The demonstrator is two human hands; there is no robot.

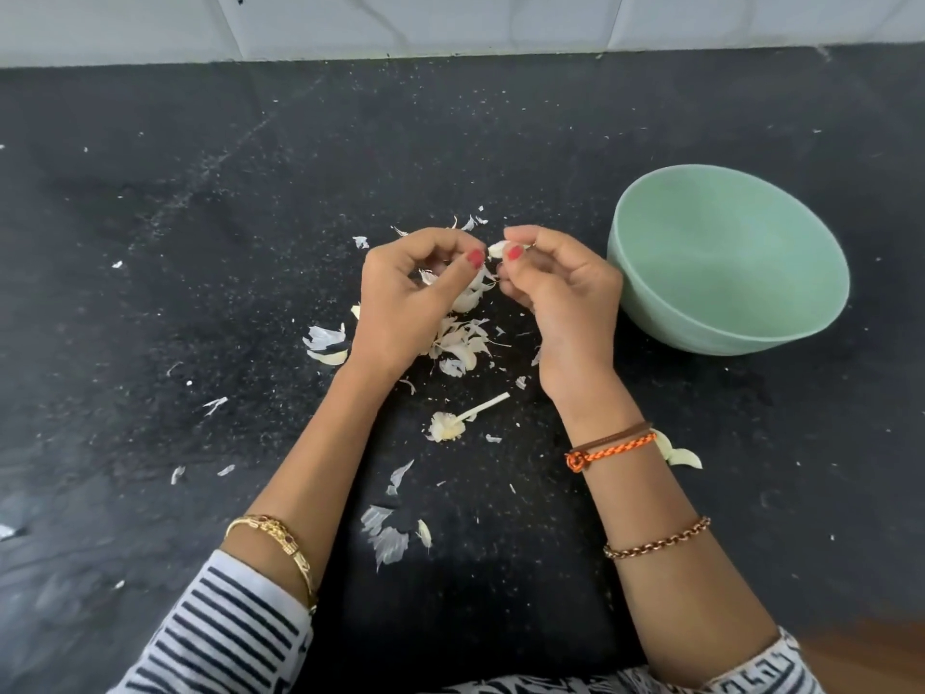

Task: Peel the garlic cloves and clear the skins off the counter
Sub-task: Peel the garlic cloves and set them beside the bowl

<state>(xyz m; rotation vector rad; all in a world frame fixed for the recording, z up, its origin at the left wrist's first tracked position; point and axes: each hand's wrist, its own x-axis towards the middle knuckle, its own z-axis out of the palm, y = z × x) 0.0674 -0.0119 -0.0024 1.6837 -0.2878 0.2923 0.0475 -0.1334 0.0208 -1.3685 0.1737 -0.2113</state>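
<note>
The fingers of the right hand pinch a garlic clove above the dark table, thumb pressed on it. The left hand curls its fingers and thumb round a papery strip of skin, just beside the clove. Loose skins lie scattered under and between both wrists, with a bare garlic stalk nearer the body. A pale green bowl stands to the right.
</note>
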